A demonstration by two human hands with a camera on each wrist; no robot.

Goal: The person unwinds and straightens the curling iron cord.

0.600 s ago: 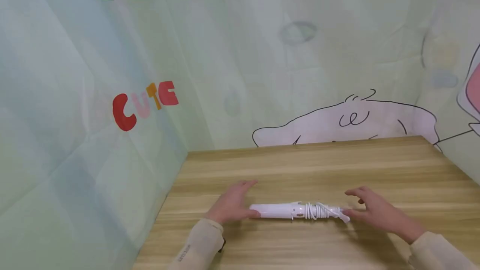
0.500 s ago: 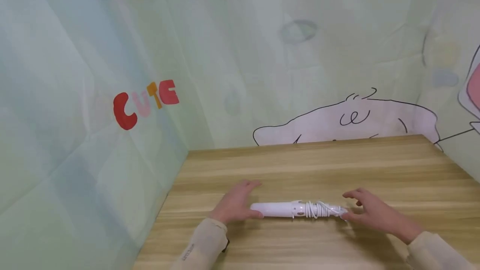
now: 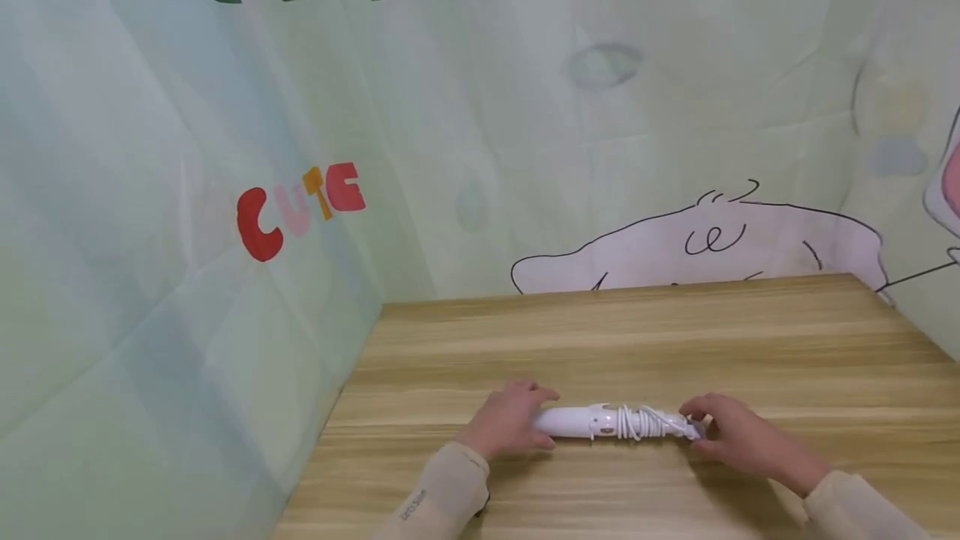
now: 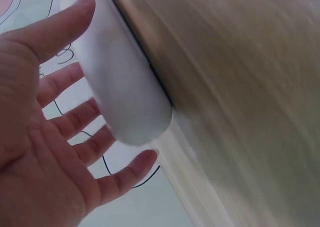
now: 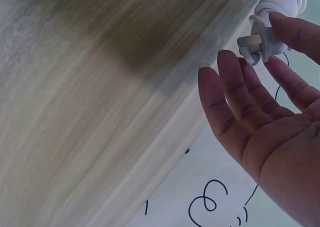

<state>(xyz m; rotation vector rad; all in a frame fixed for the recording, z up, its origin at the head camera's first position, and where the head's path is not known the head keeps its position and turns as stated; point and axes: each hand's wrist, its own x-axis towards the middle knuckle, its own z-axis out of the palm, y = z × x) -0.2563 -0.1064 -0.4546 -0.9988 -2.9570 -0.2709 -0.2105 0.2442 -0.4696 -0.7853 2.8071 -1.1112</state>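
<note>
A white hair iron (image 3: 568, 422) lies crosswise on the wooden table, its white cord (image 3: 637, 422) wound around the handle. My left hand (image 3: 510, 422) is at the smooth, rounded left end, thumb on one side and fingers on the other. In the left wrist view, the spread, nearly straight fingers (image 4: 75, 119) lie alongside the barrel (image 4: 127, 97), and the thumb crosses over it. My right hand (image 3: 738, 436) surrounds the other end. There the plug (image 5: 257, 44) with its metal prong sits between the thumb and loosely bent fingers (image 5: 232, 82) in the right wrist view.
The wood-grain table (image 3: 600, 340) reaches back to a pale green printed cloth (image 3: 465, 107) hanging behind it. Cloth also hangs along the left side, and its printed letters and cartoon shapes are flat.
My left hand has moved right, so its thumb and fingers now flank the barrel end. The right thumb and fingers have come in around the plug. The head view has shifted slightly.
</note>
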